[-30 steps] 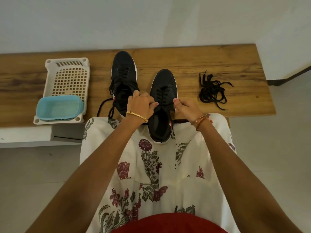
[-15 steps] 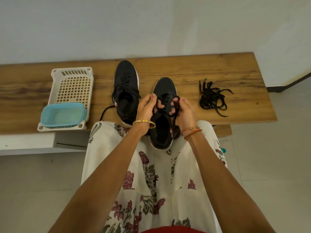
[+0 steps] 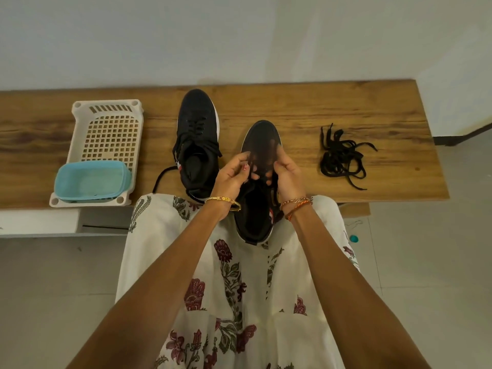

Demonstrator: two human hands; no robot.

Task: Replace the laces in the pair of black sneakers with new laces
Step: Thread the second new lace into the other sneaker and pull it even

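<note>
Both hands work over the nearer black fabric sneaker with a white sole (image 3: 257, 214), whose heel lies on the flower-printed lap and whose toe reaches the long wooden counter (image 3: 292, 107). The left hand (image 3: 231, 174) and the right hand (image 3: 286, 177) have their fingers curled, pinching its blurred black lace. The second black sneaker (image 3: 198, 139) lies beside it, and a loose tangle of black laces (image 3: 342, 155) lies farther right.

Black sneakers (image 3: 197, 139) (one (image 3: 259, 217) lapward), loose laces (image 3: 342, 158)

A wooden bench (image 3: 319, 107) carries a white basket (image 3: 106, 129), two black sneakers (image 3: 198, 145) and loose black laces (image 3: 342, 158)
</note>
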